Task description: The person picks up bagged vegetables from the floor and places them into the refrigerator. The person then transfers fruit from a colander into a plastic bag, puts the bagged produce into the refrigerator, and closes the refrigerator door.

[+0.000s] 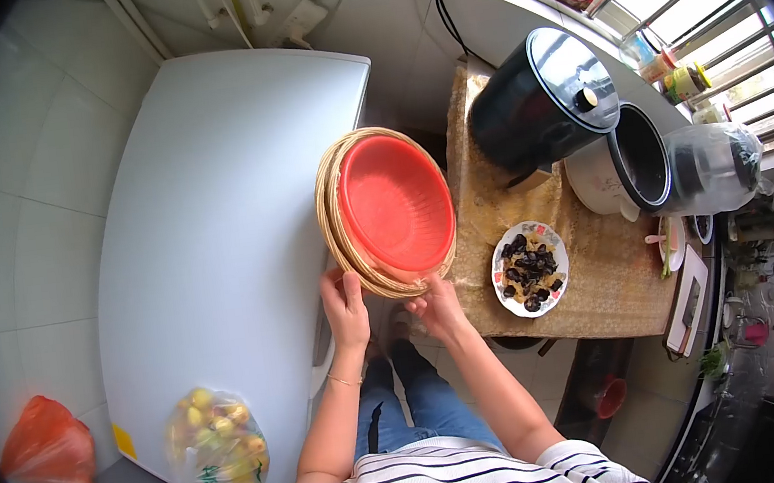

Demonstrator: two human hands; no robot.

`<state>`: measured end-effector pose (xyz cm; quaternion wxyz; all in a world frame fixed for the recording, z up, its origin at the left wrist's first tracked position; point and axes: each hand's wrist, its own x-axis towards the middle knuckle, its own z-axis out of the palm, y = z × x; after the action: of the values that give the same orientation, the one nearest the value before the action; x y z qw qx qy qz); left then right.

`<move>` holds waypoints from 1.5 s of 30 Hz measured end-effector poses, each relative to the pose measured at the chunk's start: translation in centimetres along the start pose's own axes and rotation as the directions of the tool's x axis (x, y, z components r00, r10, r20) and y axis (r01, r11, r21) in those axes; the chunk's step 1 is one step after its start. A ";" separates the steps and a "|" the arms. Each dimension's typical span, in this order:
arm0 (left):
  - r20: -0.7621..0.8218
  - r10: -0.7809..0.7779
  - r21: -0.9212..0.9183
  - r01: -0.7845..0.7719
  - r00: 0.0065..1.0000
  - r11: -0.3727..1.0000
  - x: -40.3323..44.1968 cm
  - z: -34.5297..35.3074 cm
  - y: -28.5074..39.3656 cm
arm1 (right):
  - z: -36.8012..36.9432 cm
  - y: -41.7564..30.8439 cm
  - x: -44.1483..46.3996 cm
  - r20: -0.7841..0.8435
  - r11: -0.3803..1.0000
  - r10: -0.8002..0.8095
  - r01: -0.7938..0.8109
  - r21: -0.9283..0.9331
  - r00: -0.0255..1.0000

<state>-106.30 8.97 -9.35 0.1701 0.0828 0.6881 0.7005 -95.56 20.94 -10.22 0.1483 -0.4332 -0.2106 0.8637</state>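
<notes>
A red plastic basket (395, 198) sits nested in a stack of round wicker baskets (330, 212), tilted so that its hollow faces me. My left hand (345, 309) grips the near left rim of the stack, thumb on the upper side, the other fingers partly hidden beneath. At the near right edge, my right hand (437, 308) has its fingers curled on the rim by the red basket. The stack is between the white fridge top (212, 214) and the cloth-covered table (594, 299). To its right on the table lies a plate of black fungus (531, 269).
A tall dark lidded pot (533, 96) and a white cooker with a dark inner pot (604, 174) stand on the table. A bag of fruit (217, 447) lies on the fridge's near end. A knife lies on a cutting board (687, 303) at the right. Window bars line the upper right.
</notes>
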 end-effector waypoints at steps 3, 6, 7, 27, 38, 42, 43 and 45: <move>0.012 -0.012 0.165 0.010 1.000 0.986 0.5 -0.4 1.5 | -1.0 1.9 1.2 0.039 0.993 0.057 -0.061 0.102 0.998; 0.103 0.110 0.584 -0.150 0.989 0.798 0.4 0.2 1.3 | -2.4 3.6 2.9 0.081 0.968 0.139 -0.153 0.200 0.987; 0.098 0.117 0.593 -0.153 0.988 0.791 0.0 1.0 1.8 | -2.8 4.0 3.4 0.080 0.967 0.142 -0.155 0.203 0.987; 0.042 -0.531 0.076 0.527 0.846 0.846 6.5 6.0 -21.2 | -4.9 9.1 5.6 -0.331 0.944 0.104 -0.198 -0.265 0.938; 0.141 -0.742 0.289 0.689 0.656 0.665 6.5 6.4 -23.4 | -5.0 7.9 2.8 -0.193 0.975 0.085 -0.122 -0.188 0.978; 0.145 -0.330 0.475 0.227 0.933 0.850 3.1 5.0 -12.6 | -3.9 6.8 1.3 -0.187 0.971 0.111 -0.147 -0.189 0.976; 0.158 -0.247 0.361 0.177 0.956 0.916 2.0 4.1 -9.8 | -3.8 6.6 0.9 -0.178 0.972 0.112 -0.145 -0.186 0.978; 0.246 -0.147 0.144 0.114 0.958 0.983 -0.2 0.8 -3.0 | -3.7 6.4 0.1 -0.156 0.967 0.118 -0.149 -0.206 0.981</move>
<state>-105.45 9.66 -12.25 0.2975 0.1373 0.7082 0.6254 -93.06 16.33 -15.41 0.0562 -0.5207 -0.2626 0.8104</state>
